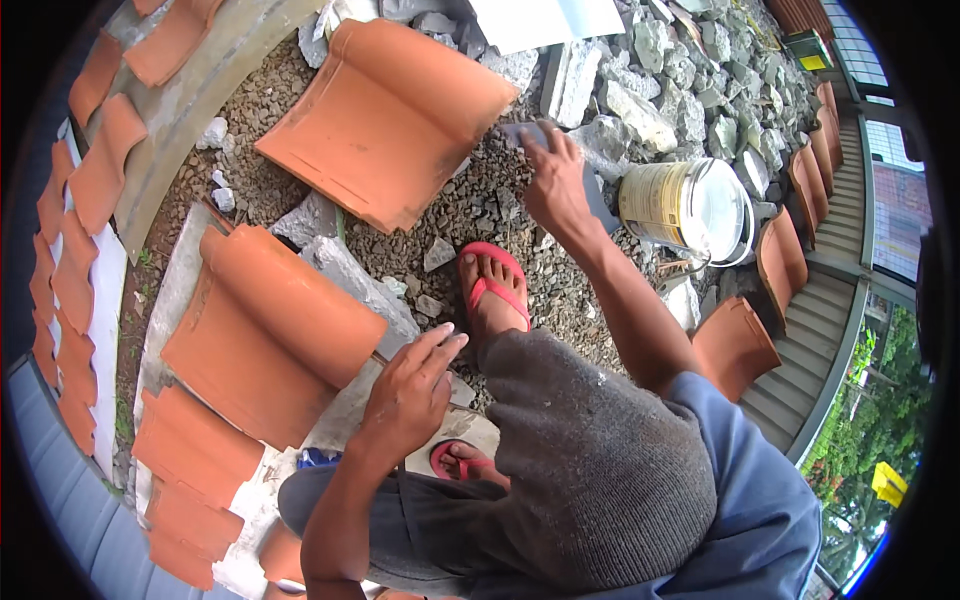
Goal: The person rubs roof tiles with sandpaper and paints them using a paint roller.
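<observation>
My left hand [410,390] is raised beside the lower clay roof tile [270,320], its fingers stretched out. A thin dark rod [466,408] shows just past that hand; I cannot tell whether they touch. Farther off, my right hand [558,185] has its fingers, slightly blurred, over a grey-blue flat piece [600,203], whose kind I cannot make out. Left of the right hand, a large orange clay roof tile [370,125] lies tilted on the gravel. Both tiles have a raised roll along one side.
A white and yellow bucket [655,205] lies tipped beside broken concrete rubble [690,95]. My feet in red flip-flops [497,285] are on gravel and a pale ledge. More tiles [195,445] run along the lower left; others [735,345] stand against a grey metal wall [835,290].
</observation>
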`<action>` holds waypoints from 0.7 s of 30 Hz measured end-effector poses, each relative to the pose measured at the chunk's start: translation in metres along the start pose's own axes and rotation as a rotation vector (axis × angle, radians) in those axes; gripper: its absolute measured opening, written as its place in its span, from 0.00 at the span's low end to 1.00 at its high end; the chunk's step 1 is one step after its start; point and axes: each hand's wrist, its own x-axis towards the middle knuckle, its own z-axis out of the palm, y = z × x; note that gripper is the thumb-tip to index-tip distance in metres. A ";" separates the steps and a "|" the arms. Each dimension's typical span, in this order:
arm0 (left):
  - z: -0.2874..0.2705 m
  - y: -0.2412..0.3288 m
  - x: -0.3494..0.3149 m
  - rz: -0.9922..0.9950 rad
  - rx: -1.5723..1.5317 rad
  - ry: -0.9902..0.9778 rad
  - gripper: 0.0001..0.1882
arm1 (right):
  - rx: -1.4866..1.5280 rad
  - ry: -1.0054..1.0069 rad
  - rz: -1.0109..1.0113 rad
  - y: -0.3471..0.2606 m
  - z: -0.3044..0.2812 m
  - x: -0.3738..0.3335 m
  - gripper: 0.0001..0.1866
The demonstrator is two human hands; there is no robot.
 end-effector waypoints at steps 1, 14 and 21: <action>-0.005 0.000 0.001 -0.013 -0.005 0.016 0.25 | 0.015 0.026 0.064 0.006 -0.007 0.004 0.41; 0.007 0.009 0.010 -0.019 -0.025 -0.027 0.26 | -0.007 -0.057 0.168 0.015 0.011 0.084 0.29; 0.009 0.001 0.007 -0.022 -0.018 -0.010 0.25 | -0.003 0.122 -0.031 0.013 0.016 0.078 0.33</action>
